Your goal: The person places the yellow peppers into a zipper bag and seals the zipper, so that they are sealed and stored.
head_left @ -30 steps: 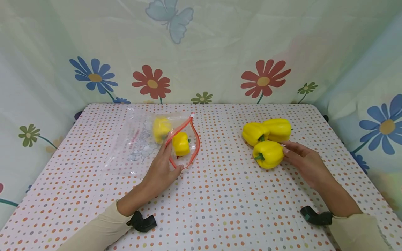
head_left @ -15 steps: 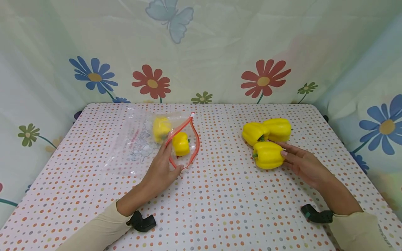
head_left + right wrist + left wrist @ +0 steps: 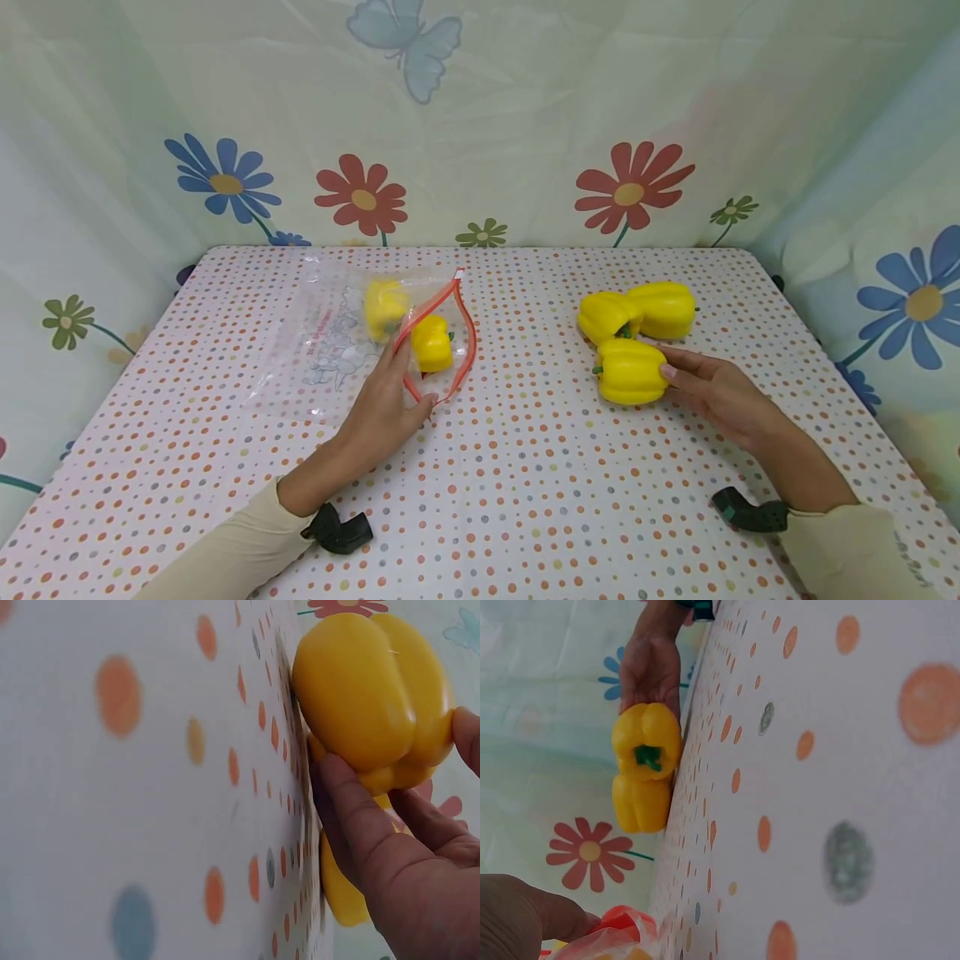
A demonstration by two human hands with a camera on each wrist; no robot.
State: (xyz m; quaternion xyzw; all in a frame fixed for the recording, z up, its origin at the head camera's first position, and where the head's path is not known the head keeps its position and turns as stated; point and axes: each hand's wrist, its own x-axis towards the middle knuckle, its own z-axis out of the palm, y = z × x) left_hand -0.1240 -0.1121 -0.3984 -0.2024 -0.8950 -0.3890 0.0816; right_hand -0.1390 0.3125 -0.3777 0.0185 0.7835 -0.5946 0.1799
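A: What did we log on the left?

B: A clear bag (image 3: 318,362) lay on the dotted table (image 3: 525,500), its red zip rim (image 3: 472,325) parted and facing right. We counted two yellow peppers in it: the deeper pepper (image 3: 384,308), seen through the film, and the mouth pepper (image 3: 432,346), just inside the opening, stem to the right.

A: And the left hand (image 3: 384,400)?

B: Thumb at the near end of the rim, fingers on the film at the mouth's left side. We read it as holding the bag there; some fingertips were hidden.

A: Right side?

B: Three peppers, all outside the bag. The right hand (image 3: 723,396) gripped the near pepper (image 3: 632,372), thumb against its side, fingers underneath, stem pointing left. Whether it was clear of the table we could not tell. Just beyond, the far-left pepper (image 3: 603,318) and the far-right pepper (image 3: 667,310) lay together, seemingly touching.

A: How far along did we put it?

B: About partway, in our judgement. Two in; three not yet in, one of those in hand; the zip not yet closed.
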